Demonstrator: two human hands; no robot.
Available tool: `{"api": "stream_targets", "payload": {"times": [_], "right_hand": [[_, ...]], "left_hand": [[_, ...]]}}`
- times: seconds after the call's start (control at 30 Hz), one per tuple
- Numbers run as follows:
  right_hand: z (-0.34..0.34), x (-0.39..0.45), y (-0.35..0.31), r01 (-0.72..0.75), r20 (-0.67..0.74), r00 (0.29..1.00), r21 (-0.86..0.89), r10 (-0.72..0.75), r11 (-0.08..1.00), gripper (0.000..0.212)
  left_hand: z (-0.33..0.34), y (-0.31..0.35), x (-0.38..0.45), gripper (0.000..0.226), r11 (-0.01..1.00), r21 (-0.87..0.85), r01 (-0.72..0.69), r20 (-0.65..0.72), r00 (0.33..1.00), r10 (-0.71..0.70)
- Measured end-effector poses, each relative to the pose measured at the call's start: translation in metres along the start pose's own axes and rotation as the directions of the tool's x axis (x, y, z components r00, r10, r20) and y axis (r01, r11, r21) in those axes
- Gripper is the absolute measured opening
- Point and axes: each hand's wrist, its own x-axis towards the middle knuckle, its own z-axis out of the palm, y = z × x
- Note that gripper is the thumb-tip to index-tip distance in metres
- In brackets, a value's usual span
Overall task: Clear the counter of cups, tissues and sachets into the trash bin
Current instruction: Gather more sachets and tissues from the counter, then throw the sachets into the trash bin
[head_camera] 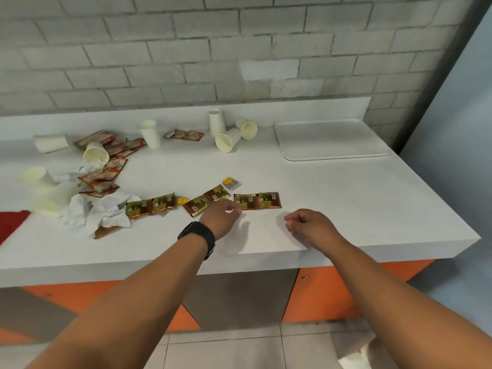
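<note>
Brown-gold sachets lie in a row near the white counter's [346, 209] front: one pair [150, 206] at left, one [206, 199] in the middle, one [257, 201] at right. Red sachets [106, 166] and crumpled tissues [103, 211] pile up at left among white paper cups [95, 154]. More cups [229, 139] stand or lie at the back. My left hand [222, 218], a black watch on its wrist, hovers curled over the edge of the middle and right sachets, holding nothing I can see. My right hand [306, 225] is curled loosely above bare counter. No trash bin is in view.
A white tray [330, 139] rests at the back right of the counter. A small grey and yellow packet [231, 182] lies behind the sachets. Something red [12, 223] sits at the left edge. Orange cabinet fronts [319, 294] are below, a brick wall behind.
</note>
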Motion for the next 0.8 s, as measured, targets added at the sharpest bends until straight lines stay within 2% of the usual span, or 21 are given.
{"api": "stream_targets", "payload": {"times": [0.2,0.33,0.43,0.53,0.6,0.63,0.67,0.73,0.8], "right_hand": [[0.028,0.023,-0.02,0.066,-0.043,0.997,-0.117,-0.071,0.991,0.012],[0.042,0.047,-0.033,0.106,-0.09,0.985,-0.343,-0.145,0.933,0.017],[0.047,0.064,-0.042,0.145,-0.055,0.976,-0.556,-0.21,0.818,0.038],[0.05,0.075,-0.049,0.166,0.048,0.981,-0.703,-0.186,0.692,0.068],[0.052,0.078,-0.042,0.198,0.137,0.98,-0.778,-0.146,0.597,0.075],[0.053,0.078,-0.035,0.201,0.152,0.979,-0.779,-0.133,0.594,0.073],[0.053,0.077,-0.027,0.193,0.134,0.981,-0.748,-0.14,0.635,0.066],[0.049,0.072,-0.014,0.18,0.018,0.973,-0.677,-0.228,0.713,0.044],[0.044,0.066,-0.009,0.176,-0.045,0.949,-0.746,-0.312,0.642,0.029]], "left_hand": [[-0.028,-0.034,0.04,0.042,0.95,0.308,0.051,-0.153,0.988,-0.003],[-0.034,-0.047,0.045,0.057,0.876,0.473,0.089,-0.024,0.996,-0.088],[-0.028,-0.055,0.043,0.05,0.782,0.621,0.04,-0.014,0.999,-0.04],[-0.024,-0.055,0.04,0.041,0.781,0.624,0.012,-0.064,0.997,0.036],[-0.023,-0.056,0.039,0.039,0.794,0.608,-0.011,-0.076,0.994,0.073],[-0.024,-0.056,0.039,0.041,0.809,0.587,-0.018,-0.077,0.994,0.078],[-0.024,-0.057,0.039,0.045,0.829,0.559,-0.019,-0.073,0.995,0.072],[-0.026,-0.057,0.041,0.054,0.843,0.537,-0.02,-0.054,0.997,0.058],[-0.029,-0.056,0.041,0.06,0.818,0.575,-0.022,-0.029,0.998,0.048]]}}
